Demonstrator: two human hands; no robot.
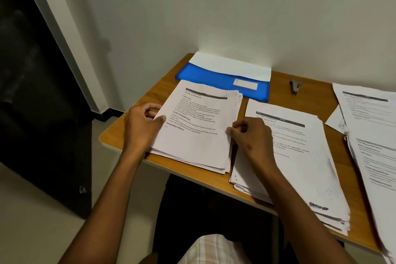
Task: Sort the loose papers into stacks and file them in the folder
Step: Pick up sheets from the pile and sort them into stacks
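Observation:
A stack of printed papers [199, 128] lies at the left of the wooden table [132, 128]. My left hand [142, 123] grips the stack's left edge, thumb on top of the page. My right hand [250, 135] pinches the stack's right edge with curled fingers. A second stack [300, 163] lies just right of it, partly under my right wrist. A third stack [372, 135] sits at the far right, cut off by the frame. Behind the first stack lies the blue folder [214, 77] with a white sheet [231, 64] sticking out of it.
A small stapler [295, 87] lies near the wall behind the middle stack. The table's back edge meets a white wall. A dark doorway [32, 92] stands to the left. The near table edge runs above my lap.

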